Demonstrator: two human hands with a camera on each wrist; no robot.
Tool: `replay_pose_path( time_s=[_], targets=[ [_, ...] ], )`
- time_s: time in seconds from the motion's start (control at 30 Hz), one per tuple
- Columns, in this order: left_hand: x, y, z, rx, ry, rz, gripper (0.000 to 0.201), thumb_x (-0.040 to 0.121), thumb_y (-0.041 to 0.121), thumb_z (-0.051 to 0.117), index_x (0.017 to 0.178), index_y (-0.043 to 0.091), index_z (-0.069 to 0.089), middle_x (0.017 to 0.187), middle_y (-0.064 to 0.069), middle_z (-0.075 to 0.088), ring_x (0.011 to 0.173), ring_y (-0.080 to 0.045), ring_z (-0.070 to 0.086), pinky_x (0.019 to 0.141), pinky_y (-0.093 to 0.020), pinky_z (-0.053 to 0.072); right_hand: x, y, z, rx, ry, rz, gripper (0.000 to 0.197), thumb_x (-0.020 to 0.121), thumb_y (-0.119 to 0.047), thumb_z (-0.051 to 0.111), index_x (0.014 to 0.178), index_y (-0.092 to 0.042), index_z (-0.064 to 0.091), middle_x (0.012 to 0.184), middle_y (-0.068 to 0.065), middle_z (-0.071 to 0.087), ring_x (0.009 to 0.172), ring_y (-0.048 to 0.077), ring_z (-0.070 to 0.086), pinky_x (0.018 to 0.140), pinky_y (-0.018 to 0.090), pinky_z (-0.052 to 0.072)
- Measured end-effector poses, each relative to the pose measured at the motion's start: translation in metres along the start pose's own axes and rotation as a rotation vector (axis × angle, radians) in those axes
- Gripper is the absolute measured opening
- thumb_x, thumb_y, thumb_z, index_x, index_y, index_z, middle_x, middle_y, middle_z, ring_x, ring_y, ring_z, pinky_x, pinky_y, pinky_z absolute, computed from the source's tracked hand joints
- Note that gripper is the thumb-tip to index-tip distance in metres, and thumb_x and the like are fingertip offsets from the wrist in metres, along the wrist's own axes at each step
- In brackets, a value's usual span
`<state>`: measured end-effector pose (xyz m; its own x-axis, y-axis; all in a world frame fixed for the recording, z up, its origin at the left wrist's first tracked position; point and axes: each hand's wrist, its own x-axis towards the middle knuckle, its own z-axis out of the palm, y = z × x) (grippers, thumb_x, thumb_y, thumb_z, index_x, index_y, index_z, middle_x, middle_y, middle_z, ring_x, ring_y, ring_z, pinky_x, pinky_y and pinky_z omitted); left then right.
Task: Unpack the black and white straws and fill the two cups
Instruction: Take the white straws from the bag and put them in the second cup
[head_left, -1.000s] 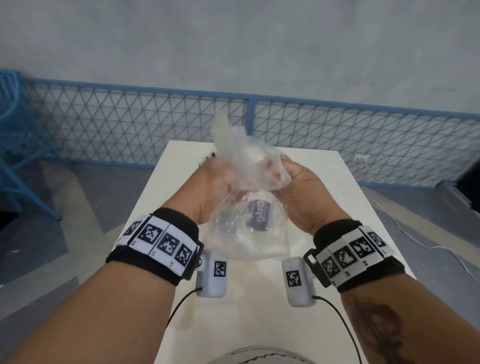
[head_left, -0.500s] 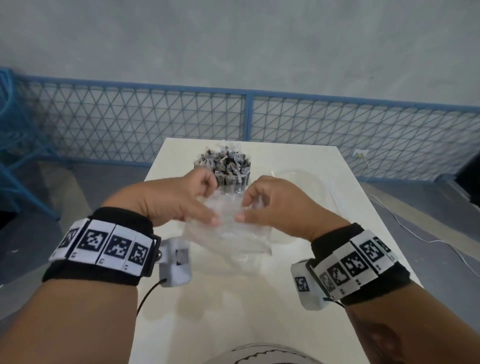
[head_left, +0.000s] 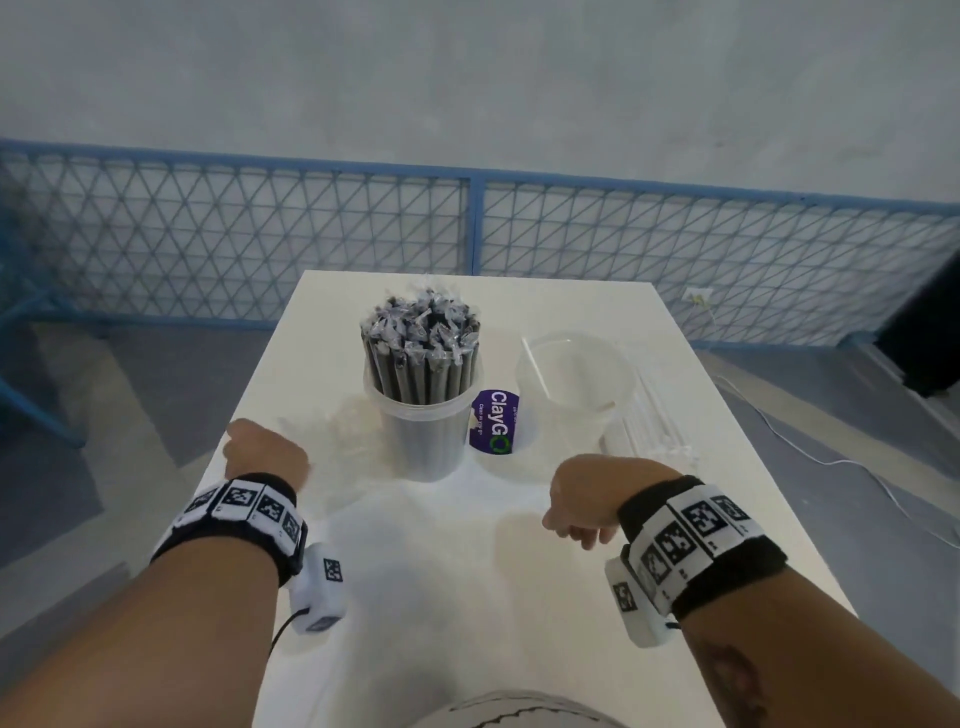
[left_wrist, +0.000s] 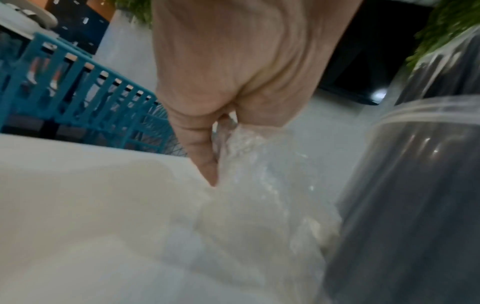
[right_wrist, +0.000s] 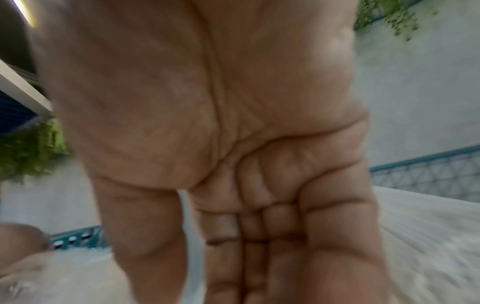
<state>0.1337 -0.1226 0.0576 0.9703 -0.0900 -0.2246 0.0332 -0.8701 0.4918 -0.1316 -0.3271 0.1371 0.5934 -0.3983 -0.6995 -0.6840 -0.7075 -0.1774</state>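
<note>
A clear cup packed with wrapped black straws stands mid-table. To its right is a second clear cup holding what looks like one white straw. A pack of white straws lies right of that cup. My left hand pinches the crumpled clear plastic bag low over the table, left of the black-straw cup. The bag's purple label shows between the cups. My right hand hovers nearer me with loosely bent fingers, and I see nothing plainly held in it.
The white table is narrow, with edges close on both sides. A blue mesh fence runs behind its far end. A white cable trails on the floor to the right.
Both hands held the clear bag up, then lowered it in front of the cups. Now the hands have parted: the left has drawn the bag left, and the right has let go and pulled back.
</note>
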Motion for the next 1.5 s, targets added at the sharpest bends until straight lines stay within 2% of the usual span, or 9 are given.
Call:
replay_pose_path(
  time_s=[0.13,0.27,0.47,0.63,0.8,0.93,1.13,1.3,1.5],
  targets=[
    [0.001,0.012,0.017,0.097,-0.008,0.066,0.025,0.092,-0.002,0.054,0.115,-0.009,0.061,0.125,-0.03,0.061,0.114,-0.045,0.061,0.085,-0.042,0.05,0.016,0.023,0.014,-0.078,0.138,0.139,0.029,0.096,-0.026,0.054,0.071,-0.011,0.054,0.085,0.006,0.067,0.089,0.023,0.068,0.083,0.033,0.051],
    [-0.003,0.011,0.039,-0.087,-0.027,0.155,0.027,0.092,-0.003,0.047,0.114,0.003,0.063,0.128,-0.025,0.058,0.11,-0.045,0.06,0.081,-0.04,0.044,0.033,0.039,0.033,0.01,0.32,0.187,0.025,0.096,-0.027,0.049,0.105,-0.006,0.061,0.104,0.008,0.064,0.102,0.025,0.063,0.087,0.032,0.05],
    [-0.013,0.012,0.038,0.046,0.225,0.37,0.033,0.091,0.024,0.061,0.12,0.012,0.067,0.152,-0.017,0.045,0.138,-0.036,0.043,0.115,-0.056,0.024,0.051,0.057,0.046,0.247,0.565,0.282,0.023,0.092,-0.011,0.045,0.11,-0.009,0.058,0.115,0.009,0.061,0.104,0.024,0.06,0.088,0.03,0.049],
    [-0.046,0.014,0.032,-0.104,0.439,0.636,0.029,0.077,0.025,0.061,0.096,0.003,0.059,0.111,-0.025,0.061,0.106,-0.044,0.054,0.098,-0.053,0.034,0.065,0.07,0.046,0.083,0.828,0.317,0.025,0.086,-0.008,0.047,0.109,-0.01,0.053,0.111,0.008,0.054,0.103,0.025,0.051,0.089,0.032,0.045],
    [-0.116,0.009,0.05,-0.215,0.059,1.261,0.011,0.085,0.024,0.055,0.082,0.014,0.052,0.082,-0.007,0.056,0.078,-0.028,0.049,0.076,-0.043,0.039,0.083,0.078,0.045,0.061,0.937,0.269,0.035,0.076,-0.005,0.053,0.111,-0.005,0.056,0.119,0.016,0.052,0.114,0.036,0.047,0.1,0.043,0.037],
    [-0.168,0.047,0.07,-0.141,-0.34,1.709,0.015,0.087,0.015,0.061,0.101,0.013,0.059,0.103,-0.005,0.065,0.093,-0.024,0.06,0.084,-0.032,0.049,0.09,0.084,0.043,0.046,0.882,0.258,0.044,0.078,-0.01,0.053,0.122,-0.004,0.052,0.138,0.02,0.044,0.136,0.041,0.032,0.11,0.048,0.026],
    [-0.213,0.154,0.095,-0.128,-0.539,1.482,0.03,0.097,0.016,0.048,0.123,0.007,0.059,0.125,-0.008,0.061,0.116,-0.022,0.053,0.104,-0.03,0.037,0.098,0.103,0.024,0.076,0.619,0.394,0.058,0.098,-0.029,0.042,0.15,-0.02,0.019,0.164,0.017,0.0,0.15,0.042,-0.005,0.118,0.06,0.008],
    [-0.215,0.192,0.117,0.003,-0.796,1.064,0.054,0.107,0.039,0.037,0.153,0.012,0.034,0.161,-0.006,0.032,0.149,-0.019,0.027,0.123,-0.034,0.02,0.088,0.108,0.024,-0.168,0.632,0.411,0.057,0.092,-0.034,0.049,0.145,-0.022,0.031,0.139,0.012,0.04,0.131,0.035,0.039,0.11,0.058,0.028],
    [-0.217,0.191,0.135,-0.046,-0.983,0.885,0.062,0.104,0.057,0.027,0.155,0.023,0.03,0.165,-0.001,0.024,0.155,-0.02,0.016,0.123,-0.036,0.014,0.069,0.085,0.052,-0.376,0.55,0.362,0.055,0.097,-0.035,0.047,0.143,-0.008,0.033,0.136,0.016,0.044,0.129,0.027,0.041,0.118,0.047,0.019]
  ],
)
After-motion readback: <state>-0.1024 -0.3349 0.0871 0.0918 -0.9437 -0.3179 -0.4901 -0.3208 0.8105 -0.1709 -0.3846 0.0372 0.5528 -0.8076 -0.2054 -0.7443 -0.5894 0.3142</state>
